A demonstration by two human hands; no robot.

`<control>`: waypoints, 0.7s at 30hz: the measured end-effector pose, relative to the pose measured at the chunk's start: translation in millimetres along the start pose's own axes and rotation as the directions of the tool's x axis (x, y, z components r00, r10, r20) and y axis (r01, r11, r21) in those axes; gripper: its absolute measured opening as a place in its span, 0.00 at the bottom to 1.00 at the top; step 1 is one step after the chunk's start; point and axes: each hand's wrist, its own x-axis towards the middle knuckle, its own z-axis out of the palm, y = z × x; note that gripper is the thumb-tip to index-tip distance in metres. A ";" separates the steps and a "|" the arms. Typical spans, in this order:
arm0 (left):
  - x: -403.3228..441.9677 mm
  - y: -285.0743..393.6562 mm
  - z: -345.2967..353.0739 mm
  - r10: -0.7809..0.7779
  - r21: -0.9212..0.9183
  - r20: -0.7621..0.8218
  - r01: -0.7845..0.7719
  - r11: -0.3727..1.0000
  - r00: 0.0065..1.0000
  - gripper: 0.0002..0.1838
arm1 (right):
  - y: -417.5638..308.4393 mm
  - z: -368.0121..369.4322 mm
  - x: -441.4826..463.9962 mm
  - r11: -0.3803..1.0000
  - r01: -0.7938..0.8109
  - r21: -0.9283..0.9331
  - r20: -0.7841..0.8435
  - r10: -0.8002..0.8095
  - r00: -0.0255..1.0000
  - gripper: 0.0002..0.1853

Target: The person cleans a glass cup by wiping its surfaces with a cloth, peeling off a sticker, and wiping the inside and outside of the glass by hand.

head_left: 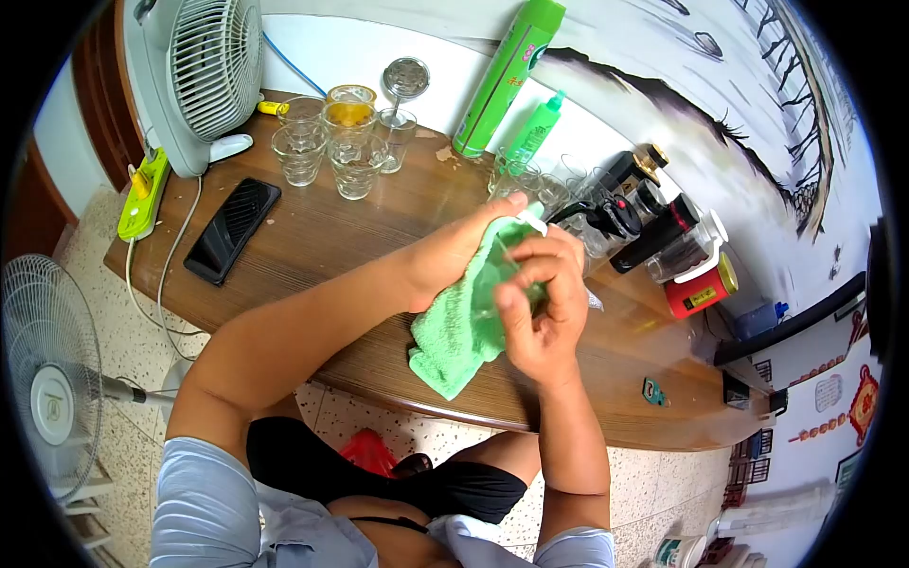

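Under the left hand and the right hand: a brown wood-grain counter, its curved near edge running just below the hands.
Far left of the left hand: a dark phone lying flat, then a lime-green power strip and a grey box fan at the counter's end.
Beyond the left hand, leftward: a cluster of clear glasses, standing close together.
Straight beyond both: a tall green spray can and, just beside it, a smaller green pump bottle.
Right of the right hand: a red tin near the back edge, with a small teal object lying nearer the front.
Room around the hands: a pale wall painted with dark trees behind the counter; speckled floor tiles below; a round-caged fan low on the left.
Green cloth: between the hands, bunched at the top, its lower end hanging by the counter's front edge; something clear shows in its fold, too covered to name.
Left hand: closed around the cloth's upper part, thumb raised, other fingers mostly hidden; its forearm slants inward from a bent elbow.
Right hand: fingers curled toward the cloth, thumb apart, partly blurred; whether it grips, I cannot tell.
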 end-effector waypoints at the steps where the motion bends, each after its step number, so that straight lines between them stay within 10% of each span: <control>1: 2.4 -3.8 -3.9 0.062 0.044 -0.046 -0.060 0.997 0.997 0.28 | 0.3 2.4 -1.0 0.996 -0.084 -0.012 -0.018 0.083 0.996 0.06; 5: 0.9 -7.3 -5.9 0.461 0.735 -0.242 -0.149 0.662 0.854 0.31 | 0.7 19.1 -10.3 0.933 -0.356 0.054 0.004 0.357 0.934 0.10; 9: 3.8 -18.0 -10.3 0.458 0.778 -0.202 -0.142 0.612 0.866 0.38 | -4.3 23.7 -19.6 0.904 -0.423 0.055 0.030 0.422 0.906 0.09; 14: -0.8 -8.9 7.5 0.051 0.132 -0.288 -0.013 0.991 0.956 0.34 | 3.8 18.5 -23.7 0.898 -0.378 0.224 -0.002 0.388 0.922 0.07; 18: 3.3 -6.0 -4.9 -0.073 -0.216 0.103 0.094 0.972 0.992 0.34 | 4.3 15.0 -20.2 0.917 -0.330 0.223 -0.022 0.343 0.939 0.19; 21: -3.0 2.7 3.3 -0.137 -0.191 0.058 0.146 0.971 0.989 0.33 | 9.5 13.1 -19.4 0.943 -0.279 0.182 -0.014 0.286 0.958 0.25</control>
